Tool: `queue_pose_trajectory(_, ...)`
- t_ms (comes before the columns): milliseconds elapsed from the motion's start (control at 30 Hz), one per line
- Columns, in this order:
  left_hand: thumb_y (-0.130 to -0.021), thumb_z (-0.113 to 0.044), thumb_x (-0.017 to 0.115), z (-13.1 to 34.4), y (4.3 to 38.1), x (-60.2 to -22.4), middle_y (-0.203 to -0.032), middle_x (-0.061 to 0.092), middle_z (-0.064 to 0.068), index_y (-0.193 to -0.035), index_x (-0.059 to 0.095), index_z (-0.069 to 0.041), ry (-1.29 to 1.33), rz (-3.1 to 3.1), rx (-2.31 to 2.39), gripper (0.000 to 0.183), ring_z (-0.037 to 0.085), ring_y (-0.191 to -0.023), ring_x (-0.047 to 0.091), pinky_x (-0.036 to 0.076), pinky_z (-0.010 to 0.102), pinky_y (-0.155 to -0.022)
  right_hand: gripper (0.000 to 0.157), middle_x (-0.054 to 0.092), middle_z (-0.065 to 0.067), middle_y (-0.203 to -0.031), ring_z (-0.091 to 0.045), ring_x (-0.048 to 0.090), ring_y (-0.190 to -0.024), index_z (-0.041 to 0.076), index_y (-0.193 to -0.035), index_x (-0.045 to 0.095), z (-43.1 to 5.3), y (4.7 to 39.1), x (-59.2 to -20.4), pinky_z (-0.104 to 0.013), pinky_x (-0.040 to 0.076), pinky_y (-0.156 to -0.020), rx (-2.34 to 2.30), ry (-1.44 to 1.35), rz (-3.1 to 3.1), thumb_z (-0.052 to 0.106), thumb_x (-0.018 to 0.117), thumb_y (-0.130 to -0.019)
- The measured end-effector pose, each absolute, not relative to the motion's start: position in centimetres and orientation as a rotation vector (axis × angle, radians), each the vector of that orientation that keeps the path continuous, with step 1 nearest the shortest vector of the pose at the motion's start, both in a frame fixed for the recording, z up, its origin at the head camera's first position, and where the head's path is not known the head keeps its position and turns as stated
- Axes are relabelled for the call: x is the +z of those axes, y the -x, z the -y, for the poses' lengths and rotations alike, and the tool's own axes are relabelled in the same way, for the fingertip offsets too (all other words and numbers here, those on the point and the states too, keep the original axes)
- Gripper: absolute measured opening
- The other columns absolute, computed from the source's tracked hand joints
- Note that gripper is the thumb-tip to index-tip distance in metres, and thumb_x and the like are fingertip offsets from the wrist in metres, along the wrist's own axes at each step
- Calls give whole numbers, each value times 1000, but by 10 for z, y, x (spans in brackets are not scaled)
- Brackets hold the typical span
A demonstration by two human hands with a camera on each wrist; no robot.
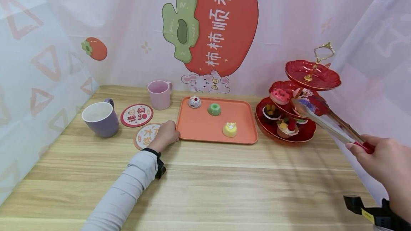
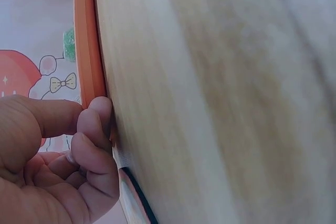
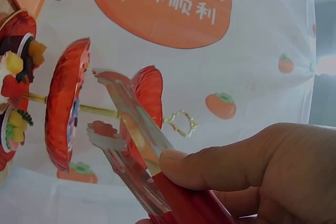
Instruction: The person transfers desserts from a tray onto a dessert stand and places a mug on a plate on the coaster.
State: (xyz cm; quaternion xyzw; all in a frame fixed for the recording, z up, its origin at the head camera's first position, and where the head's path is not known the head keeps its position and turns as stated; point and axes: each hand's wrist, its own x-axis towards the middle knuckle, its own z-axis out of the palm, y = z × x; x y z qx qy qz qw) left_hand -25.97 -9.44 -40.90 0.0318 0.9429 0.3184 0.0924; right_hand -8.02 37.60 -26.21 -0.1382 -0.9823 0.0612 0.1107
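My left hand [image 1: 166, 136] pinches the near left corner of an orange tray [image 1: 199, 127]; the left wrist view shows thumb and forefinger on its rim [image 2: 90, 51]. On the tray sit a whitish dome cake with a red dot [image 1: 194, 102], a green ring-shaped cake [image 1: 214, 109] and a yellow cake [image 1: 229, 129]. My right hand [image 1: 383, 158] grips metal tongs [image 1: 334, 128] by their red handle. The tong tips are spread apart at the middle tier of a red three-tier stand [image 1: 293, 71], near a pink cake [image 1: 280, 96]. Nothing shows between the tips in the right wrist view.
Cupcakes [image 1: 287, 128] fill the stand's bottom tier. Left of the tray stand a pink mug [image 1: 160, 95] and a purple mug [image 1: 102, 120]. A red-rimmed coaster [image 1: 137, 115] and an orange-rimmed coaster [image 1: 146, 134] lie on the wooden table [image 1: 224, 188]. A printed curtain [image 1: 128, 17] hangs behind.
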Motion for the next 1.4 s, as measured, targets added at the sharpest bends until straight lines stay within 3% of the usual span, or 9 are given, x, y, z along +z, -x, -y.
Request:
queue_pose_trajectory(167,-80,0,51,94,260,-411,-51,55,5,-59,56,-6,-95,-2815,932,22,17,-45,47,34,27,-47,51,57,-30,-73,-28,48,-54,-18,-108,52,-368,77,-264,-32,37,-42,166,341,2867,25,66,-86)
queue_pose_trajectory(367,-80,0,51,93,259,-411,-52,56,6,-60,56,-5,-106,-2809,943,21,18,-46,48,34,28,-47,44,57,-15,-61,-24,42,-51,-14,-103,59,-356,73,-269,-32,31,-43,202,211,2823,24,68,-83)
queue_pose_trajectory(533,-81,0,51,94,259,-410,-53,56,6,-61,56,-5,-99,-2802,944,21,19,-47,48,33,28,-47,38,49,-3,-52,-20,33,-46,-13,-101,62,-342,73,-274,-32,25,-41,225,122,2801,18,72,-80)
queue_pose_trajectory(867,-81,-1,51,94,259,-409,-53,57,5,-63,57,-5,-93,-2787,943,19,20,-48,50,34,28,-48,41,58,-14,-61,-19,34,-46,-12,-105,61,-328,73,-279,-34,25,-41,258,109,2800,19,71,-81)
queue_pose_trajectory(1100,-80,0,51,96,259,-409,-51,56,5,-61,57,-5,-125,-2816,921,20,20,-47,50,34,28,-48,37,50,-2,-54,-17,33,-45,-10,-103,63,-320,70,-285,-33,24,-41,267,29,2757,17,72,-80)
queue_pose_trajectory(1400,-81,0,51,95,259,-410,-52,56,5,-61,57,-5,-125,-2811,919,21,19,-47,49,34,28,-48,35,40,4,-49,-15,32,-43,-7,-103,66,-309,72,-300,-31,24,-40,298,-52,2784,17,73,-78)
